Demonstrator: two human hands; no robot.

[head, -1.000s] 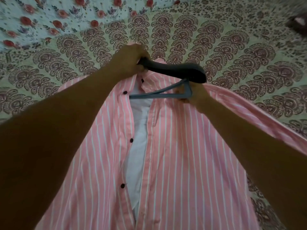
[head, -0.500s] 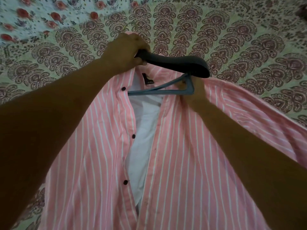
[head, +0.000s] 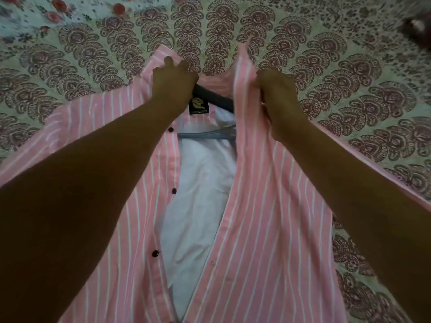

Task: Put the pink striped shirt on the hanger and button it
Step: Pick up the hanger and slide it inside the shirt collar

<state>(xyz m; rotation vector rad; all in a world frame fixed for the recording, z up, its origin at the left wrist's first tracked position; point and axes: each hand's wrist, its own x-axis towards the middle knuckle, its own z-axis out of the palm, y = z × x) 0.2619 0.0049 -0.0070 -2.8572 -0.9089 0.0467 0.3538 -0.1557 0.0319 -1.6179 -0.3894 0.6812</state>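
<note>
two hands clenched the pink striped shirt at its collar: left hand and right hand flanked the hanger (bar crosswise between them), top button nearer the left

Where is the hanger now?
Head view, centre: the hanger lies inside the open pink striped shirt, between the left hand and right hand, beside the black label.

A home, most likely a bedroom. A soft printed bedspread with maroon fan motifs spreads beneath and on all sides of the spot where the pink striped shirt is gripped. Beyond that grip, up to its left, lies a rose-flowered sheet.
</note>
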